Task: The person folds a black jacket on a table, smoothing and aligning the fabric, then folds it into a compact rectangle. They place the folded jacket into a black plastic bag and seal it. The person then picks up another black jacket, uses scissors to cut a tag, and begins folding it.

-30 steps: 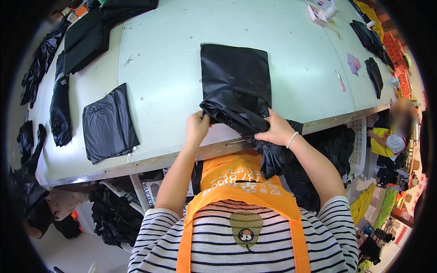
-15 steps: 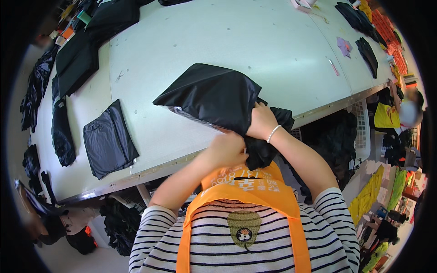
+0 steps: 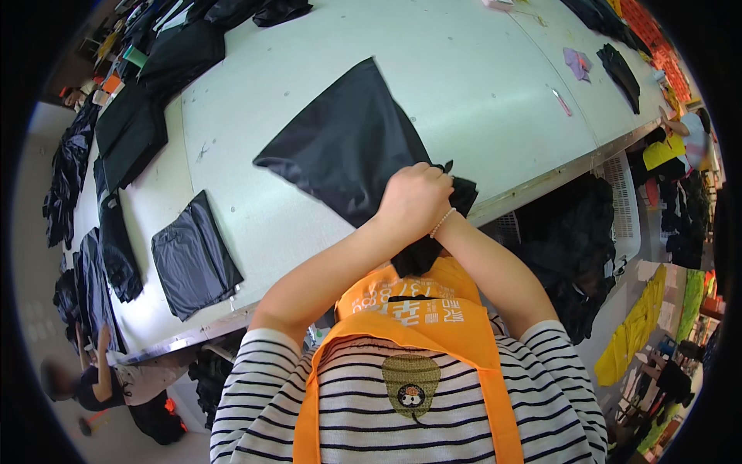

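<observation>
The pale worktop [image 3: 232, 139] spreads widest ahead of you. Over it, the black fabric piece [image 3: 348, 139] fans toward 11 o'clock. A dark folded garment [image 3: 195, 257] lies well apart from it at 9 o'clock. Your hands [image 3: 417, 192] come together at the piece's bunched 4 o'clock end: the left clamps it, while the right's grip is hidden. At 2 o'clock lie a purple cloth [image 3: 576, 64] and a slim pink tool [image 3: 560, 102].

Broad pale worktable [image 3: 495, 104], worn front edge [image 3: 541, 182], soft sheen on top; grey floor [image 3: 147, 452] at lower left.
</observation>
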Demonstrator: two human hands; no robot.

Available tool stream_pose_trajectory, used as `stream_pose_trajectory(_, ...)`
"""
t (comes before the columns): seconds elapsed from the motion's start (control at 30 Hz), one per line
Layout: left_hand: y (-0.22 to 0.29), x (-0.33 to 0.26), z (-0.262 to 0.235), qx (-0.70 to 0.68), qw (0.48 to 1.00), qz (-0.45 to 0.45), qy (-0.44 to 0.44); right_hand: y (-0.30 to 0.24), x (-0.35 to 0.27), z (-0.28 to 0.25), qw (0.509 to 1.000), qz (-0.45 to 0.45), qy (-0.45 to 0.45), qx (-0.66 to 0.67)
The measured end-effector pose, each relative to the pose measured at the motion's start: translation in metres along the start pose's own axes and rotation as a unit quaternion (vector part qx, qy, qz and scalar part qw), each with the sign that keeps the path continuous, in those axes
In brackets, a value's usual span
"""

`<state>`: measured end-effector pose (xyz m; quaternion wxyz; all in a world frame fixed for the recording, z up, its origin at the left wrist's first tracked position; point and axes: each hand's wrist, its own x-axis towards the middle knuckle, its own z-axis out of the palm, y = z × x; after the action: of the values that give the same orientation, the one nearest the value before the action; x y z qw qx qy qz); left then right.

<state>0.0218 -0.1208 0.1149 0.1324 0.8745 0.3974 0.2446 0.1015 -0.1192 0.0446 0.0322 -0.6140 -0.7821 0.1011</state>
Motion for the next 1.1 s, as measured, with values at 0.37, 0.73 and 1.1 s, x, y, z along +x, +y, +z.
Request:
stream_pose_trajectory(0.37,-0.072,-0.107,-0.009,-0.211,0.952,-0.179,0.132,0.054,0.049,-0.011,0.836,0.067,0.148,0.524)
stream_pose_trajectory(0.73,-0.041,-0.106,0.04,-0.285,0.905,-0.259,0.181,0.047,0.085,-0.029,0.857,0.034,0.202,0.472)
stream_pose_trajectory(1.1,-0.041,-0.099,0.026,-0.763,0.424,-0.341,0.35,-0.046,0.004,-0.093,0.844,-0.411,0.244,0.243)
